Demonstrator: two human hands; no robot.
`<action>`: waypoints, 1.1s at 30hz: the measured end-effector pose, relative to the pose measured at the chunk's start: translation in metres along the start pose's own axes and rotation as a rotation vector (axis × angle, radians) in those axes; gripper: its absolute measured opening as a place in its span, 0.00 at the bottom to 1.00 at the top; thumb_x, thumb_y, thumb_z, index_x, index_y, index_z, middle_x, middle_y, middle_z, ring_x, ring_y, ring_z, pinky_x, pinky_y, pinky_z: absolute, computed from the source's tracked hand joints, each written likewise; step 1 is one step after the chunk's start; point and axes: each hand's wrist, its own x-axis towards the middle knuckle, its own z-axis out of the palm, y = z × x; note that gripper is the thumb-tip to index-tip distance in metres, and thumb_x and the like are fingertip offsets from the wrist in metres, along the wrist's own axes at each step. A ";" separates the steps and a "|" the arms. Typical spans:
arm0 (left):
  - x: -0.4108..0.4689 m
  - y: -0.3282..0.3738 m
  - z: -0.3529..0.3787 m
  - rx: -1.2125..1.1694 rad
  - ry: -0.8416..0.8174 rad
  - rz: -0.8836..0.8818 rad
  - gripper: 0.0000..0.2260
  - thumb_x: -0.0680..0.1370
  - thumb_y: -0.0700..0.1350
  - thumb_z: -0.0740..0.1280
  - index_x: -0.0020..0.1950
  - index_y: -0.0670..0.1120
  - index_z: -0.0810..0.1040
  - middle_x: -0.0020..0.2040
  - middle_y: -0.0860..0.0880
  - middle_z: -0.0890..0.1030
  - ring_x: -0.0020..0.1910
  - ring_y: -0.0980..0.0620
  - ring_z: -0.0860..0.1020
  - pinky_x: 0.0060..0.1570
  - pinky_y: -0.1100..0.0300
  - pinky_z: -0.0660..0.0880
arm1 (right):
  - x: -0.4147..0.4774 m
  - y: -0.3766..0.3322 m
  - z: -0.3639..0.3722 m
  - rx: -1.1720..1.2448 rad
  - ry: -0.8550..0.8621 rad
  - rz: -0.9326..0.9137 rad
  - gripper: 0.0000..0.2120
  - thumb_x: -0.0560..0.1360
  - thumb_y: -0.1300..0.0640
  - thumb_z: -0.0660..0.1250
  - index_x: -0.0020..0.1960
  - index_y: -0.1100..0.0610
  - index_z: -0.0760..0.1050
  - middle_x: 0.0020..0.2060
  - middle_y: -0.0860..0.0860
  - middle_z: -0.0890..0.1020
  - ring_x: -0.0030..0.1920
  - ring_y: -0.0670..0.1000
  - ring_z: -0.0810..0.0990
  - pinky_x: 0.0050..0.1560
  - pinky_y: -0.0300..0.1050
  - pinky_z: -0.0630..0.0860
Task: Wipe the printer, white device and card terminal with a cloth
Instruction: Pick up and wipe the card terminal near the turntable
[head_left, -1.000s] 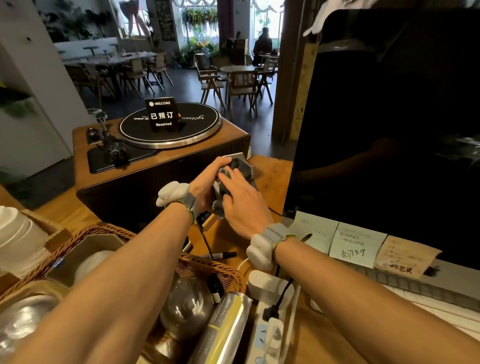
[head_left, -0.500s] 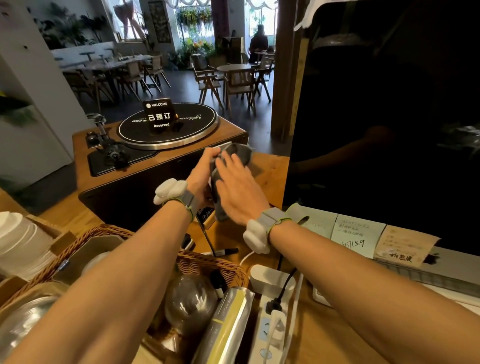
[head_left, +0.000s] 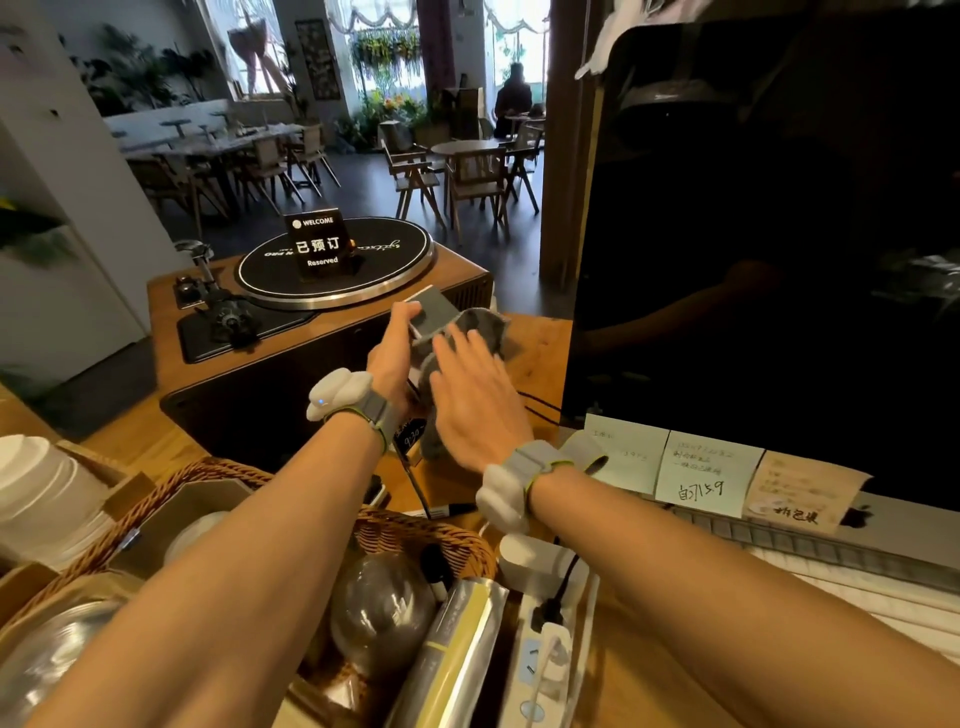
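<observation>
At frame centre, my left hand is gripping the card terminal by its side edge. My right hand, fingers flat, is pressing the soft cloth against it. The terminal is likely light, rigid and smooth.

The card terminal, seemingly a slim slab with a grey face and white edge, is held tilted, top end toward 12 o'clock, with the left hand gripping its 9 o'clock side. The crumpled grey cloth drapes over its face from 3 to 6 o'clock, pressed by the flat right hand
</observation>
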 end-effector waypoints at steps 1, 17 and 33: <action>-0.001 -0.002 -0.001 0.026 -0.014 -0.015 0.34 0.59 0.66 0.69 0.57 0.46 0.80 0.51 0.44 0.83 0.49 0.43 0.80 0.47 0.52 0.77 | 0.002 0.005 -0.001 0.026 0.022 0.089 0.22 0.81 0.52 0.48 0.74 0.56 0.58 0.75 0.53 0.60 0.76 0.55 0.53 0.75 0.56 0.54; -0.019 -0.004 0.000 0.366 -0.212 -0.165 0.27 0.65 0.70 0.65 0.52 0.51 0.81 0.47 0.45 0.85 0.48 0.44 0.81 0.41 0.51 0.78 | 0.032 0.015 -0.013 0.093 -0.022 0.148 0.23 0.81 0.57 0.50 0.76 0.59 0.55 0.76 0.54 0.56 0.76 0.55 0.52 0.75 0.52 0.53; -0.014 -0.008 0.016 0.157 0.036 -0.010 0.29 0.58 0.66 0.69 0.51 0.48 0.79 0.50 0.44 0.82 0.47 0.42 0.81 0.45 0.47 0.79 | 0.025 0.016 -0.010 0.064 0.004 0.249 0.23 0.82 0.54 0.48 0.76 0.57 0.55 0.76 0.54 0.58 0.76 0.56 0.51 0.75 0.56 0.53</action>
